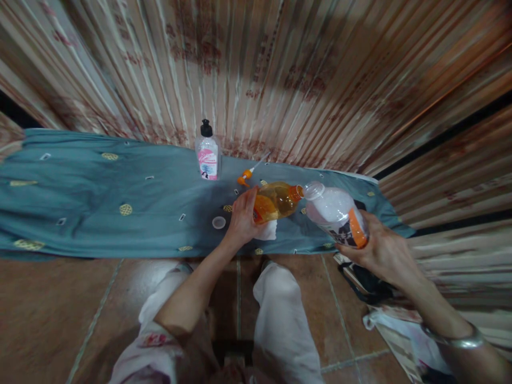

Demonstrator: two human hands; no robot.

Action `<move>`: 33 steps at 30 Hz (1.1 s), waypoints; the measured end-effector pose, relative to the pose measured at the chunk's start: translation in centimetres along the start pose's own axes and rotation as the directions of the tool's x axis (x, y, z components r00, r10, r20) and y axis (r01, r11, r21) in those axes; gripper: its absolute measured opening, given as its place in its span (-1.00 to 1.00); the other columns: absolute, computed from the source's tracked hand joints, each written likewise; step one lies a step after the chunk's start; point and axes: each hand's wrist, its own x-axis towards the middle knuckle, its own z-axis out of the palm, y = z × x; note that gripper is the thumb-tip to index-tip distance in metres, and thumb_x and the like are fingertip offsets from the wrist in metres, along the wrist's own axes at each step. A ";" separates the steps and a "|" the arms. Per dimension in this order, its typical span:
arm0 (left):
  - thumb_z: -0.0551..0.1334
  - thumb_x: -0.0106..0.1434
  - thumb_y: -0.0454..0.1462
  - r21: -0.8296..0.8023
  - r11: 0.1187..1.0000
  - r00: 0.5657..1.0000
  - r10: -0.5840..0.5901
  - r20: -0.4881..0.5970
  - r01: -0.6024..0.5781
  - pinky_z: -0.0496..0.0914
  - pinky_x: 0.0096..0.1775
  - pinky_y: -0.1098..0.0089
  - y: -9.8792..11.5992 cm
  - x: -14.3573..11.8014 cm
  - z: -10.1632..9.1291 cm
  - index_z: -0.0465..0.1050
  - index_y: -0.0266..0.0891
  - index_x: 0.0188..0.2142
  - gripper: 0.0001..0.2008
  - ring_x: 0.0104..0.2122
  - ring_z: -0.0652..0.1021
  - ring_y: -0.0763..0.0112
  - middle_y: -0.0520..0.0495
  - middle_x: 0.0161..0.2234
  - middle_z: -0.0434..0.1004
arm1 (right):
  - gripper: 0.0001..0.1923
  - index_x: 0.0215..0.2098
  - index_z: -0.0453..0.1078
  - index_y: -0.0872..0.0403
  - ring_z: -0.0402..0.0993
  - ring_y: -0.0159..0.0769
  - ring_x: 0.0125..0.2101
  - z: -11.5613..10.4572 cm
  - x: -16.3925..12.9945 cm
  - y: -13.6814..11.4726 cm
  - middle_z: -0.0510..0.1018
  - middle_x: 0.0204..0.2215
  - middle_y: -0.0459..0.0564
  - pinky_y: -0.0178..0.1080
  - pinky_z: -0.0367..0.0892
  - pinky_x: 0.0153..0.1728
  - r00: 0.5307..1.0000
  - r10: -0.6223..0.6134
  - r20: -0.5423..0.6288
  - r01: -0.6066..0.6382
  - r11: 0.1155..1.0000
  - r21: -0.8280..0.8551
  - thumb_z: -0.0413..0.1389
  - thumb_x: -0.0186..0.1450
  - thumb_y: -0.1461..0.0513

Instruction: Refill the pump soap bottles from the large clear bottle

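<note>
Two bottles (pixel 276 201) (pixel 336 213) meet mouth-to-mouth, amber liquid inside one.

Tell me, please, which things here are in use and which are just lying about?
In use: orange bottle in the left hand; white bottle in the right hand, mouths nearly touching.
Lying about: pump bottle, sprayer, cap, cloth.

View: single head-worn camera | Direction: aimed forward and down | Range: close | Framing: cloth (pixel 80 197) across mid-frame, curtain (pixel 280 64) above, knees seen at the bottom edge
</note>
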 end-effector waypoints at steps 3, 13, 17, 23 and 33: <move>0.39 0.01 -0.20 0.003 1.000 1.000 0.001 -0.002 -0.001 0.26 0.14 0.04 0.1 0.0 0.0 -0.09 -0.24 0.30 -0.04 0.15 0.35 -0.02 -0.33 0.17 0.28 | -0.20 0.16 0.21 0.12 0.53 0.10 -0.25 -0.1 0.0 0.1 0.55 -0.14 0.20 -0.01 0.42 -0.29 1.000 -0.009 -0.003 0.008 1.000 -0.008 0.15 0.05 -0.08; 0.41 -0.02 -0.22 0.003 1.000 1.000 0.010 -0.005 -0.009 0.27 0.14 0.02 0.1 0.0 -0.1 -0.09 -0.24 0.30 -0.02 0.13 0.35 -0.03 -0.32 0.15 0.29 | -0.24 0.13 0.22 0.12 0.54 0.11 -0.25 -0.5 -0.1 0.2 0.56 -0.18 0.19 -0.03 0.41 -0.29 1.000 -0.021 0.007 0.021 0.999 -0.028 0.16 0.04 -0.05; 0.41 -0.03 -0.21 0.010 1.000 1.000 0.007 0.000 -0.007 0.26 0.15 0.00 0.0 0.0 0.0 -0.12 -0.21 0.31 0.01 0.14 0.35 -0.03 -0.31 0.16 0.28 | -0.21 0.15 0.21 0.13 0.53 0.12 -0.26 -0.6 0.1 0.2 0.56 -0.18 0.20 -0.03 0.40 -0.31 1.000 -0.016 0.009 0.017 0.999 -0.044 0.17 0.03 -0.05; 0.41 -0.03 -0.23 0.007 1.000 1.000 0.009 -0.006 -0.009 0.27 0.14 0.02 0.0 0.0 0.0 -0.11 -0.22 0.31 0.00 0.14 0.36 -0.01 -0.31 0.15 0.29 | -0.33 0.12 0.22 0.13 0.54 0.02 -0.28 -1.2 0.1 -0.2 0.56 -0.26 0.18 -0.14 0.37 -0.32 0.998 -0.035 0.050 0.039 0.995 -0.087 0.11 0.13 -0.03; 0.42 -0.03 -0.20 0.006 1.000 1.000 0.016 -0.018 -0.016 0.27 0.13 0.03 -0.2 -0.1 0.2 -0.10 -0.22 0.30 0.01 0.13 0.36 -0.02 -0.32 0.15 0.29 | -0.30 0.12 0.20 0.16 0.56 -0.03 -0.26 -1.4 0.1 -0.2 0.57 -0.20 0.15 -0.18 0.41 -0.29 0.997 -0.078 0.022 0.080 0.985 -0.155 0.14 0.10 -0.01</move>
